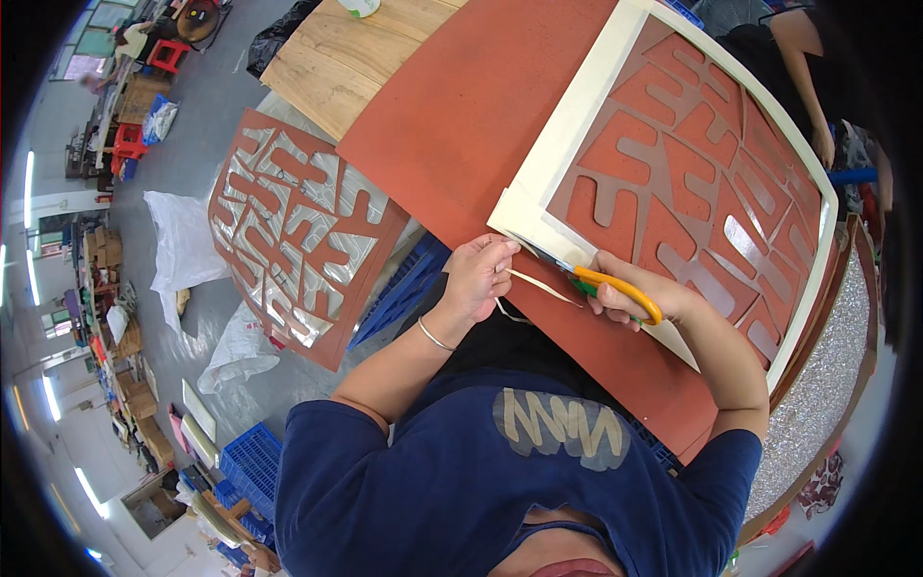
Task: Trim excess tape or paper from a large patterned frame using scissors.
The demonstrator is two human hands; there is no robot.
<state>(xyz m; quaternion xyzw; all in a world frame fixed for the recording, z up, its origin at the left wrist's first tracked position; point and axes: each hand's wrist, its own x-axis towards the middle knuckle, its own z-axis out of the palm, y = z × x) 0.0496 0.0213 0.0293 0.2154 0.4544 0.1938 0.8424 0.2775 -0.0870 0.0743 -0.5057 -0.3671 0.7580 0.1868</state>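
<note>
At far left a red cut-out panel (293,231) with angular, maze-like openings backed by shiny silver leans beside blue plastic crates (399,288). Right of it a broad, matte red sheet (461,125) lies over the wooden surface (336,62). The left hand (478,274) pinches the corner of a cream border strip (567,125) framing a second red cut-out panel (692,183), a thin cream offcut (540,287) trailing from its fingers. The right hand (639,293) is clamped through the orange handles of scissors (606,287), whose long axis runs up-left toward that corner, blades at the cream edge. A glittery silver board (817,385) curves along the far right.
</note>
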